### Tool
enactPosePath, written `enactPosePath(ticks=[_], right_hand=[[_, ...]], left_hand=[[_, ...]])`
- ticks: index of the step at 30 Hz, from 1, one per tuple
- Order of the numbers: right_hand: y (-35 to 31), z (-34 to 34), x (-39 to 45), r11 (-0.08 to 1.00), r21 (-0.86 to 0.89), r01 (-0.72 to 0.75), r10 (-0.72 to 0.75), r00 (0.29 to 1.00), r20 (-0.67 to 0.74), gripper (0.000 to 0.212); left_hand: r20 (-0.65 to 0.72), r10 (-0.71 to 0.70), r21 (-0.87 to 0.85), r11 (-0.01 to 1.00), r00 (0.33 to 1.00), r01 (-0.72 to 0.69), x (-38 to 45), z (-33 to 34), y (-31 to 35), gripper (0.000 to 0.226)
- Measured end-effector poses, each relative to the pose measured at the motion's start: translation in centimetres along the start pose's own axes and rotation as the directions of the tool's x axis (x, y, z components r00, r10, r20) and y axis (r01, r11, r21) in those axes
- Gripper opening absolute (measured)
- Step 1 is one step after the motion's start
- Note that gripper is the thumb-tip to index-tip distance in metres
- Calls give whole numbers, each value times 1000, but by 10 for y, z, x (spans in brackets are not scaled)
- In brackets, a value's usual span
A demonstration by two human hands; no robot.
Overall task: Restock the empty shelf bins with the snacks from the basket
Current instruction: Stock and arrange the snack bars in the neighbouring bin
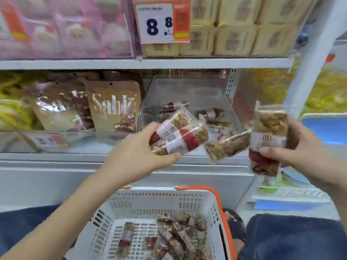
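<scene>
Stock record as I read it from the head camera, shelf front, lower tier.

Item 1: left hand (139, 152). Fingers and thumb curled round a bundle of snack bars (179, 136), clear wrappers with a red band and white label, held slantwise just before the clear shelf bin (150, 102).

Item 2: right hand (293, 149). Thumb across the front, fingers behind, gripping a second stack of bars (268, 139) held upright, to the right of the bin's front.

Item 3: one loose bar (228, 145), tilted, between my two hands. I cannot tell whether either hand touches it.

Item 4: bin contents. A few bars of the same kind (210, 113) lie on its floor toward the back; most of the floor shows bare.

Item 5: white basket (161, 203) with orange handle (223, 207), below the hands, between my knees. More bars (180, 235) lie heaped in its right half, one or two apart on the left.

Item 6: neighbours. Brown "Sable" pouches (114, 109) in the bin to the left; yellow packets (11, 111) farther left. On the shelf above, pink packs (75, 29) and cream-coloured packs (242, 32), with a price tag (161, 23) reading 8.8.
</scene>
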State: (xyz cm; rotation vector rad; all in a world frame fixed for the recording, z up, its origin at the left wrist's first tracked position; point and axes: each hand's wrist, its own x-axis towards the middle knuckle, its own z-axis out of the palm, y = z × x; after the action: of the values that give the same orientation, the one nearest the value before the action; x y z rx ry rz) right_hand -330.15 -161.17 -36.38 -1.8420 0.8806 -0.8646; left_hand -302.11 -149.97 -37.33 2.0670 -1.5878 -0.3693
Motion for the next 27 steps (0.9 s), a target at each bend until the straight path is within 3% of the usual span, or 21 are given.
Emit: enactPosePath(ticks=[2,5,8,10,12,16,18,21,24,27], right_hand=[[1,-6,13,997,61,49,-36,979,-202,59],[11,1,44,993,-87,82,-110,912,-394,41],[24,18,77,964,-249,91,-177,920,-349,36],[36,17,101,956,-280,86,-185,918,-352,36],[46,8,125,956,-292,37,-142,926,-350,39],[52,7,161,956,-291,24,-96,967,-235,43],[61,20,171,926,-378,25,-67,993,-99,49],[97,29,181,824,-565,-54,133,986,99,79],[109,20,186,756,-644,-121,220,973,75,83],[93,19,174,733,-662,-158,204,979,-8,79]], left_hand=[[-54,41,68,997,998,-37,25,-8,18,56],[-19,23,239,971,1000,-18,74,4,29,59],[164,33,287,955,986,-79,115,29,36,72],[298,73,210,968,952,-140,139,39,47,78],[443,86,83,987,892,-136,162,47,56,77],[659,13,150,977,752,-148,198,69,56,79],[635,36,148,975,772,-167,205,85,48,82],[527,73,152,972,847,-178,201,103,31,75],[444,119,118,975,888,-190,186,98,22,58],[263,169,90,976,950,-198,159,76,22,31]])
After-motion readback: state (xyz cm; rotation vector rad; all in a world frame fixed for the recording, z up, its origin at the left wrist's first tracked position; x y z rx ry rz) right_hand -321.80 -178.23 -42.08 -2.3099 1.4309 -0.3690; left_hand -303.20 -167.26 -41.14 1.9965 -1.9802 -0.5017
